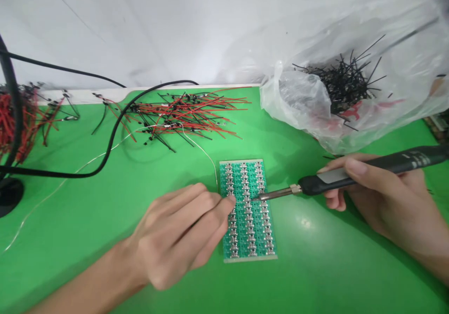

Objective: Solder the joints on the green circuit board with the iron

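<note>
A green circuit board (240, 234) lies flat on the green work surface, with three columns of small silvery solder points running down it. My left hand (189, 230) is closed in a pinch on thin solder wire (206, 154), its fingertips over the board's left column. The wire's short end reaches toward the middle column. In my right hand (379, 192) is a soldering iron (326, 179) with a black and grey handle. Its metal tip touches or hovers just over the middle column, near the solder end; I cannot tell which.
Red and black wires (182, 110) lie in a heap behind the board, with another bundle (14, 122) at the far left. A black cable (114, 139) loops across the left side. A clear plastic bag (298, 99) holding black wire pieces (345, 82) stands at the back right.
</note>
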Available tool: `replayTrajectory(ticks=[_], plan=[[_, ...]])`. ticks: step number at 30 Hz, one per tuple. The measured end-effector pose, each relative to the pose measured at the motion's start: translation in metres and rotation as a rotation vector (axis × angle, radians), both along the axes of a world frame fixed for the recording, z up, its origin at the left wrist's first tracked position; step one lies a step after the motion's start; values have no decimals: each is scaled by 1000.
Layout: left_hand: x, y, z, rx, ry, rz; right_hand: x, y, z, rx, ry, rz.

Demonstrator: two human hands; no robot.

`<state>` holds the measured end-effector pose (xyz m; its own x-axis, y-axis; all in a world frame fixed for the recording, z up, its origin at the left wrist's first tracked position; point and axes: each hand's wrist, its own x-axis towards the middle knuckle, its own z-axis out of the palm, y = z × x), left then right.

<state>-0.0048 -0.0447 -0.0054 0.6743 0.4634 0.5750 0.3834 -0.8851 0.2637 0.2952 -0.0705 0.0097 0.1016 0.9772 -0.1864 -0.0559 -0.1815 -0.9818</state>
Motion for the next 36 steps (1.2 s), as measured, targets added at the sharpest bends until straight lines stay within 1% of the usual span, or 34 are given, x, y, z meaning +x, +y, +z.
replayTrajectory(ticks=[3, 8, 12, 17, 25, 36], plan=[[1, -2, 0, 11, -2, 17, 1, -1, 0, 1, -9, 4], [1, 1, -1, 19, -1, -1, 0, 0, 1, -3, -14, 5], [-1, 3, 0, 29, 4, -40, 0, 0, 0, -5, -9, 5], [-1, 2, 1, 10, 5, -27, 0, 0, 0, 2, -10, 11], [-2, 6, -2, 46, 0, -83, 1, 1, 1, -6, -4, 14], [1, 1, 2, 4, 17, -48, 0, 1, 0, -2, -23, 5]])
